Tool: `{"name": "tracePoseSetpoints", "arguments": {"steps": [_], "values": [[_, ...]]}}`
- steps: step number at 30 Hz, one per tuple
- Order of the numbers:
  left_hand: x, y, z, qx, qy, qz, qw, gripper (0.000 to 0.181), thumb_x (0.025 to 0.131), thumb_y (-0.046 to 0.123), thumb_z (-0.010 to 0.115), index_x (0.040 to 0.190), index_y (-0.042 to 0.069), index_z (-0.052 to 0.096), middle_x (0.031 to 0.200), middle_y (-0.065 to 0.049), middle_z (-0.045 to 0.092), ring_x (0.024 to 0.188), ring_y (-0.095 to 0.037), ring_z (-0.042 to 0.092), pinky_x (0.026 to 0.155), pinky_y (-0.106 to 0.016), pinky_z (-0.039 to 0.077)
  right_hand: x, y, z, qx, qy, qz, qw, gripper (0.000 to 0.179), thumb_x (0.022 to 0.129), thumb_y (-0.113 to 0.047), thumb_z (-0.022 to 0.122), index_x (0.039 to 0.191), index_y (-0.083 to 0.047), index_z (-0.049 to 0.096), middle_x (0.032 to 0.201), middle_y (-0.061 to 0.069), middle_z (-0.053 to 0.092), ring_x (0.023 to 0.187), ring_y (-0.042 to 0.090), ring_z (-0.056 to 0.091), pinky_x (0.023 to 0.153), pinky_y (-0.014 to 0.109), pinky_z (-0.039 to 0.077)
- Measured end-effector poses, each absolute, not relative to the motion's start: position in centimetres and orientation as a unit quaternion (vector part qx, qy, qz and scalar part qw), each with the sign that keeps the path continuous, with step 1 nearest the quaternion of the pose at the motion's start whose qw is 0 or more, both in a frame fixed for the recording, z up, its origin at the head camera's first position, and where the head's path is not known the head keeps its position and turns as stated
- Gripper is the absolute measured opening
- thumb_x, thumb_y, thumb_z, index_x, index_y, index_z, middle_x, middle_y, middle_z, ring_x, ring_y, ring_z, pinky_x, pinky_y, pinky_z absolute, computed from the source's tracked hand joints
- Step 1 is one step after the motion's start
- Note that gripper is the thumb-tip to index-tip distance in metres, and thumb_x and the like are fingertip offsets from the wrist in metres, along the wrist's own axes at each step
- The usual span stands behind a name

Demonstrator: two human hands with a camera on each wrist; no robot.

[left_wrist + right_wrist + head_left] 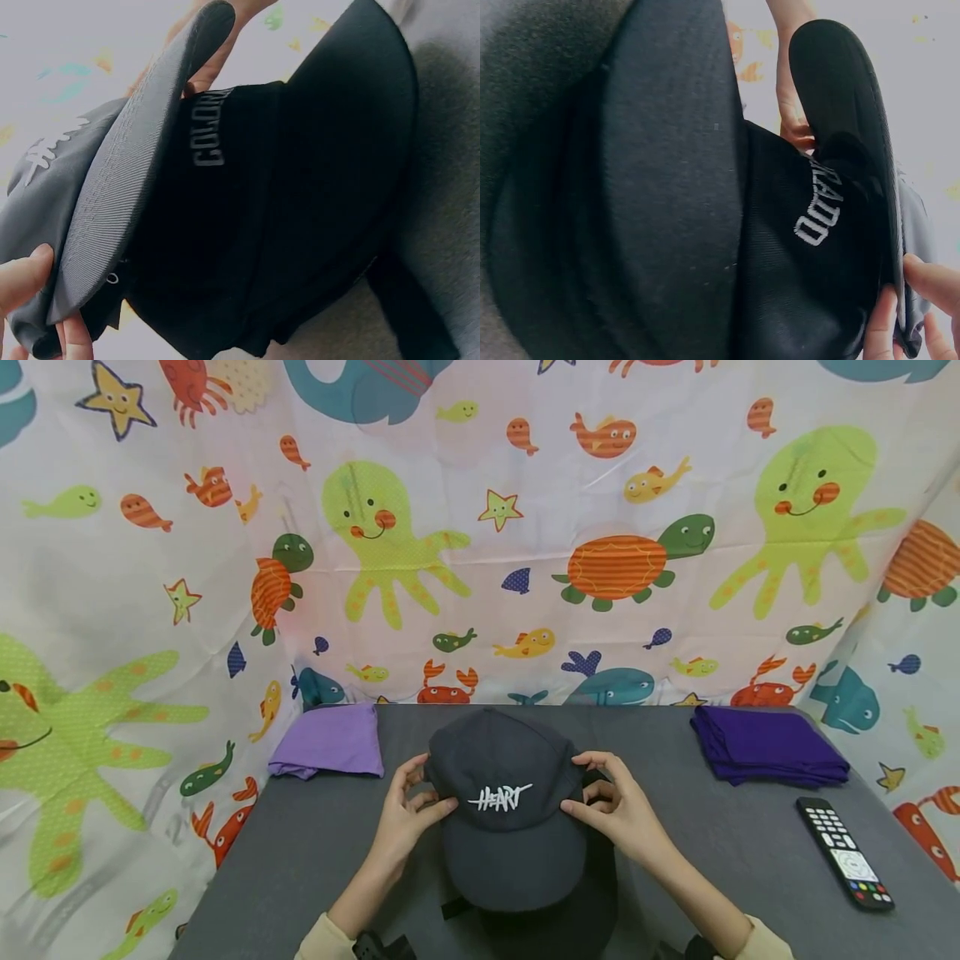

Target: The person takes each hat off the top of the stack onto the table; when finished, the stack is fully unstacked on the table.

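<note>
Cream fabric sleeves point(326, 941) lie nearest, along the bottom edge. Beyond them, the left hand point(408, 814) and right hand point(621, 808) pinch opposite sides of a dark fabric cap with white "HEART" lettering point(517, 756), held over a black, white-lettered fabric cap point(247, 217) on the grey counter point(311, 852). Folded lilac cloth point(333, 743) sits far left; folded deep-purple cloth point(768, 747) and a slim black remote point(842, 847) lie right.
</note>
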State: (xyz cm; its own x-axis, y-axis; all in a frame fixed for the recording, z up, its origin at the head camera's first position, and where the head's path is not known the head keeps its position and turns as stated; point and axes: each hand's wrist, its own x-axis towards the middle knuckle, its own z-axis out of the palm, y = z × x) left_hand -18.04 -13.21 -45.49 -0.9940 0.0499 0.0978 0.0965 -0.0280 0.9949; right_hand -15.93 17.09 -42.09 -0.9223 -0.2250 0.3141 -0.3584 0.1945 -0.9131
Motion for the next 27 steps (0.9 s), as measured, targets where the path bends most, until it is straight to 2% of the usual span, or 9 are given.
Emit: {"name": "tracePoseSetpoints", "arguments": {"steps": [9, 18, 27], "values": [[-18.9, -14.5, -44.0, -0.030, -0.694, -0.719, 0.020, 0.068, 0.077, 0.006, 0.074, 0.134, 0.021, 0.039, 0.118, -0.006, 0.038, 0.092, -0.021, 0.057, 0.079, -0.029, 0.047, -17.4, 16.0, -40.9, 0.195, -0.780, 0.593, 0.041, 0.051, 0.081, -0.008, 0.071, 0.124, -0.010, 0.045, 0.124, 0.015, 0.035, 0.071, 0.012, 0.060, 0.059, 0.025, 0.052], [-20.1, -16.2, -42.4, -0.018, -0.699, -0.715, 0.030, 0.067, 0.079, 0.005, 0.073, 0.134, 0.023, 0.039, 0.121, -0.006, 0.037, 0.093, -0.019, 0.059, 0.083, -0.030, 0.046, -19.2, 14.5, -39.1, 0.200, -0.793, 0.576, 0.006, 0.051, 0.082, -0.007, 0.070, 0.126, -0.010, 0.046, 0.119, 0.018, 0.037, 0.070, 0.016, 0.063, 0.061, 0.030, 0.053], [-21.6, -17.4, -41.0, 0.017, -0.689, -0.724, 0.021, 0.067, 0.081, 0.009, 0.072, 0.136, 0.022, 0.037, 0.123, -0.005, 0.038, 0.108, -0.020, 0.054, 0.084, -0.024, 0.046, -21.4, 13.1, -36.9, 0.201, -0.798, 0.568, -0.034, 0.053, 0.083, -0.007, 0.069, 0.129, -0.008, 0.044, 0.125, 0.020, 0.037, 0.073, 0.020, 0.065, 0.064, 0.032, 0.054]]}}
